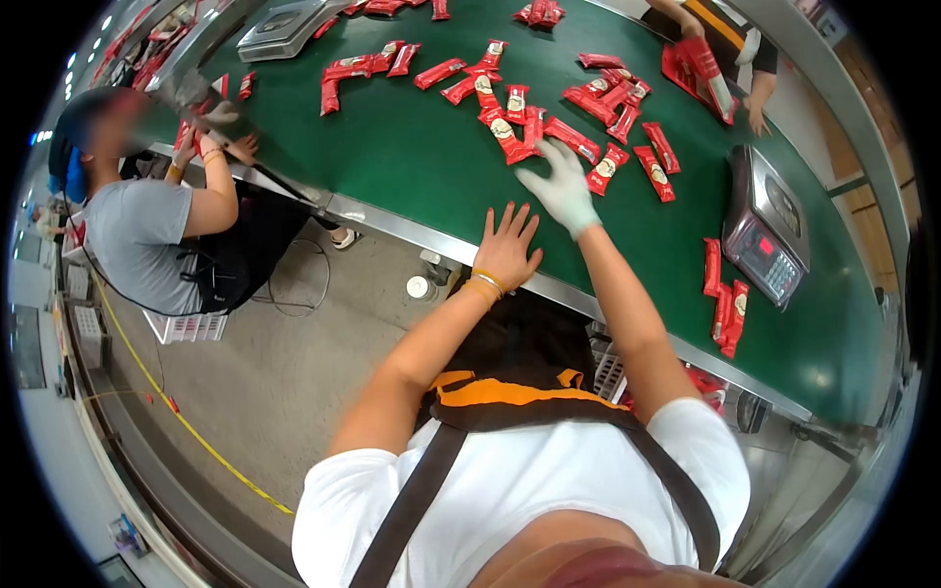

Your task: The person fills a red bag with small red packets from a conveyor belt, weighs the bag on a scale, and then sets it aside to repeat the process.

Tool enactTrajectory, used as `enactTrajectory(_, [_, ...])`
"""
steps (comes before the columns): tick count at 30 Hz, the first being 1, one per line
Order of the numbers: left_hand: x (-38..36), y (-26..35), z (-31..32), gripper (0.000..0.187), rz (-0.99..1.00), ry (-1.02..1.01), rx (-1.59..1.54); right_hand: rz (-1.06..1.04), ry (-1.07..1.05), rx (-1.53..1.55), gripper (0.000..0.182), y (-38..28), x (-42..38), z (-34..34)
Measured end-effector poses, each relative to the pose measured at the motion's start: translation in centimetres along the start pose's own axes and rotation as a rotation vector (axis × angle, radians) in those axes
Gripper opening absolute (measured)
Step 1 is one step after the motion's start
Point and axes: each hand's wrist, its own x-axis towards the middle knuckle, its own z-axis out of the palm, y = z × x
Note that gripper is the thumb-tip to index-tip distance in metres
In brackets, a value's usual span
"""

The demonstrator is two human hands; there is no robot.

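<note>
Bare and with its fingers spread, my left hand (505,250) lies flat at the near edge of the green table (412,186), and nothing is in it. My right hand (563,188) wears a pale glove and reaches over the table, thumb and fingers apart. Its fingertips are right at the lower ends of some red packets, among them one with a cream label (504,135). Another red packet (608,169) lies just to the right of the glove, and a plain-sided red packet (572,139) sits beyond its fingers.
A digital scale (767,230) stands at the right, with several red packets (730,318) beside it. Another scale (286,29) is at the far left. A person (147,230) sits on the left; across the table, another person's hand (757,116) is near a red bag (698,78).
</note>
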Motion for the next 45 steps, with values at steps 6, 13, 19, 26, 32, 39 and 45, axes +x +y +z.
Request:
enactTrajectory(6, [0.1, -0.1, -0.3, 0.059, -0.007, 0.003, -0.069, 0.252, -0.163, -0.426, 0.070, 0.1, 8.4, 6.4])
enactTrajectory(13, [0.1, -0.2, -0.1, 0.058, -0.026, 0.018, -0.120, -0.123, -0.108, -0.431, 0.048, 4.5, 5.0, 4.5])
enactTrajectory(19, [0.0, -0.4, 0.3, 0.058, -0.012, 0.037, -0.099, -0.178, 0.035, -0.448, 0.054, 6.9, -6.7, -1.1])
enactTrajectory(26, [0.0, -0.3, 0.4, 0.057, 0.000, 0.048, -0.068, 0.010, -0.060, -0.485, 0.050, 8.1, -14.4, -9.7])
enactTrajectory(32, [-0.1, -0.5, 0.6, 0.057, 0.004, 0.054, -0.048, 0.065, 0.207, -0.104, 0.046, 10.8, -16.3, -9.3])
enactTrajectory(39, [0.0, -0.1, 1.2, 0.057, 0.013, 0.055, -0.061, 0.324, 0.399, -0.192, 0.047, 12.1, -16.9, -8.0])
enactTrajectory(45, [-0.4, -0.7, 1.0, 0.057, -0.013, 0.065, -0.052, 0.292, 0.408, -0.119, 0.045, 11.9, -16.2, -7.5])
